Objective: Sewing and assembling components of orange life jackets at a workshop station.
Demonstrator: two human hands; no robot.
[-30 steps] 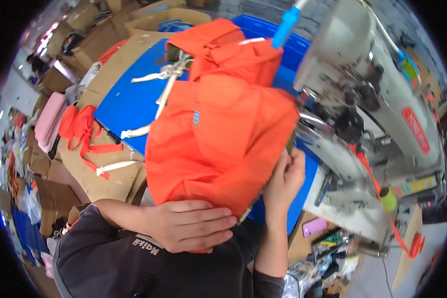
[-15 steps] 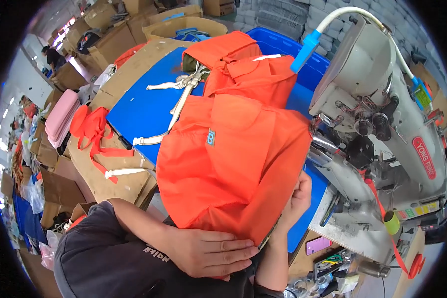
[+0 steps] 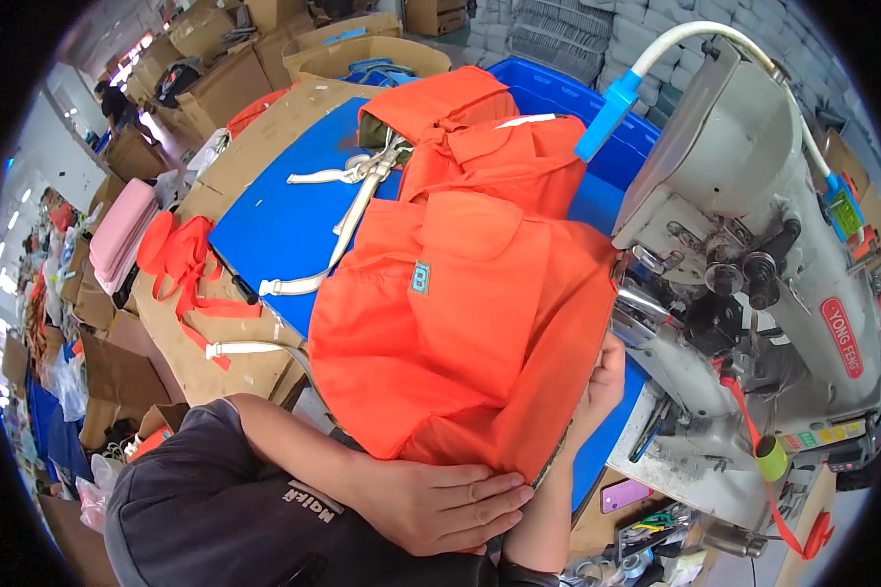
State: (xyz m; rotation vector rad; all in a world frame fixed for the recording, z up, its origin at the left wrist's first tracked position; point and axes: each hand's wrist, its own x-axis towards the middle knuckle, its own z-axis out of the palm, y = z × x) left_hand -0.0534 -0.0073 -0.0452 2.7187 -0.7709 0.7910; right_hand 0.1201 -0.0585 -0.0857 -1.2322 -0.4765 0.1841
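An orange backpack [image 3: 460, 323] with a flap pocket and a small blue label lies in front of me, its right edge running up to the grey sewing machine's arm [image 3: 641, 303]. Across the bag's near end, my left hand [image 3: 460, 504] rests with straight fingers pressed to the fabric; its thumb is hidden. My right hand [image 3: 602, 391] is closed on the bag's right edge just below the machine, with curled fingers partly behind the fabric. White straps with buckles [image 3: 299, 286] trail from the bag's left side.
More orange bags [image 3: 499, 147] lie beyond on the blue table surface [image 3: 274, 215]. A blue crate [image 3: 568, 103] stands behind them. Orange webbing [image 3: 181, 259] is heaped at left. A pink phone [image 3: 625, 495] and assorted tools [image 3: 656, 528] lie at lower right.
The backpack's near end and my left hand have shifted slightly right. My right hand has moved slightly right too, keeping its hold on the edge.
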